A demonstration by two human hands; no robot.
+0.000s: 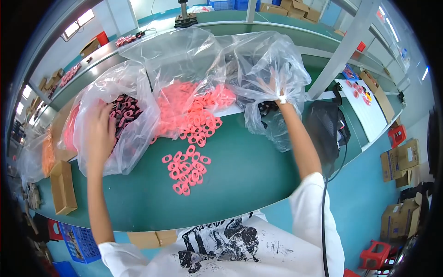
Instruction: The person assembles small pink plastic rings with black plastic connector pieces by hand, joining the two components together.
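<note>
White shirt (277, 258) at the desk's (240, 175) near edge, both hands at plastic bags

Going left to right, the near edge bows out in front of the shirt. Green surface runs from a cardboard tray (56, 196) past the left bag (142, 145), opens widest between the loose pink rings (196, 165) and the right forearm (302, 147), and meets the right-hand edge beyond a dark mesh bag (323, 131). Toward the far side, the bags stand side by side and take up most of the depth.

Left hand (100, 127) is at the mouth of the left bag, beside the heaped black-and-pink parts (123, 111). Its fingers are blurred; how far its grip is open, or whether it holds anything, cannot be told. Pink rings spill from the middle bag (189, 55) onto the desk between the arms. Right hand (272, 85) shows only through the crumpled film of the right bag (274, 131), above some dark pieces (266, 108); its grip cannot be read either.

Blocking the right are the mesh bag, a slanting pale post (344, 55) and a black cable (324, 221) hanging across the sleeve.
</note>
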